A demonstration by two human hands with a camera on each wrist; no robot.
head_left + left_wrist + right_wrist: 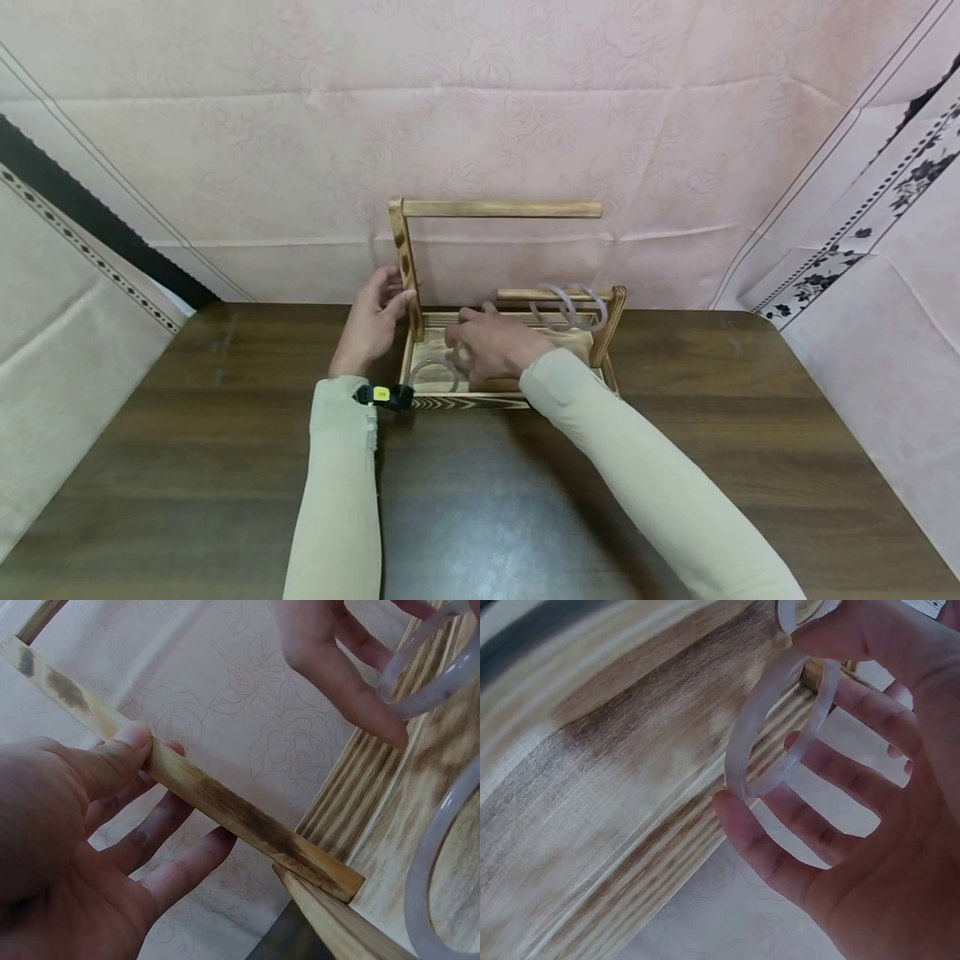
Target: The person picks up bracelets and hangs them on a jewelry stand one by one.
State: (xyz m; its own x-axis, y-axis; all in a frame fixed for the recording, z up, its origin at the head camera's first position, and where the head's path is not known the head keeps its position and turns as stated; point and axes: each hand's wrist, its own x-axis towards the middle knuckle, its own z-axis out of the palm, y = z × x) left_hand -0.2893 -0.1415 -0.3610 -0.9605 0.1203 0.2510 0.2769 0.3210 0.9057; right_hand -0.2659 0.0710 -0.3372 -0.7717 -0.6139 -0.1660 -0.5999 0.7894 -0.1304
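Note:
A wooden stand has a shallow tray (465, 402), a tall left post (405, 258) with a long upper bar (502, 209), and a short right post (609, 325) with a lower bar (521, 294). My left hand (370, 323) pinches the tall post between thumb and fingers. Over the tray, my right hand (495, 340) holds a pale translucent bangle (747, 727) by its edge, thumb on one side and fingertips on the other. A second bangle (420, 877) lies at the tray's left end. Several pale bangles (564, 307) hang round the lower bar.
The stand sits near the back edge of a dark wooden table (465, 500). Behind it rises a pink patterned cloth (480, 150), close to the bars. A black watch-like band (386, 396) is on the left wrist.

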